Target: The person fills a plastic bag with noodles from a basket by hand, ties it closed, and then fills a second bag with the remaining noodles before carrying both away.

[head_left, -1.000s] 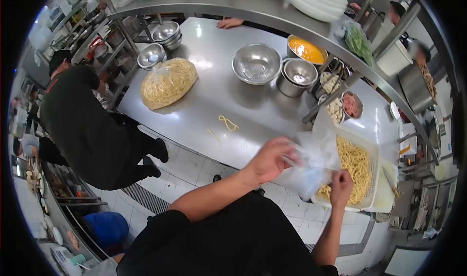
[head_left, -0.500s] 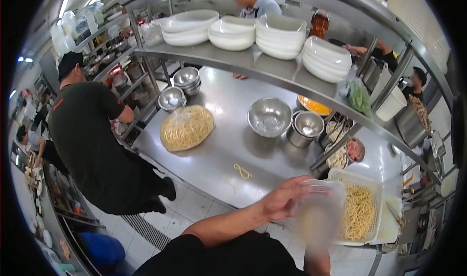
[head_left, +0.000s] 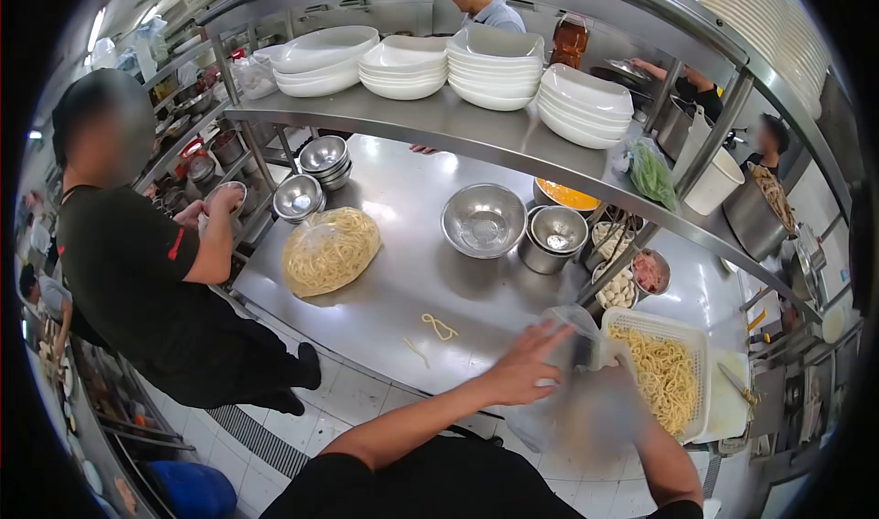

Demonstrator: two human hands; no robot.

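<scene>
My left hand (head_left: 529,365) is at the table's front edge, fingers stretched out and apart, in front of a clear plastic bag (head_left: 531,420). The bag hangs loose and partly smeared by motion. My right hand (head_left: 615,395) is at the bag's right side; its fingers are blurred, so their grip is hidden. Just right of it, a white plastic basket (head_left: 703,345) holds yellow noodles (head_left: 667,377). A full bag of noodles (head_left: 330,252) rests on the steel table (head_left: 403,286) to the left. Loose noodle strands (head_left: 439,327) lie near the front edge.
Metal bowls (head_left: 483,221) and small pots (head_left: 547,249) stand mid-table. Stacked white dishes (head_left: 494,66) line the shelf (head_left: 412,112) above. A knife (head_left: 735,383) lies on a cutting board (head_left: 723,409) at right. A co-worker (head_left: 137,272) stands at left holding a bowl.
My left hand has gone from gripping the plastic bag to spread fingers. My right hand has come up beside the bag. The co-worker has turned, and the view has shifted slightly.
</scene>
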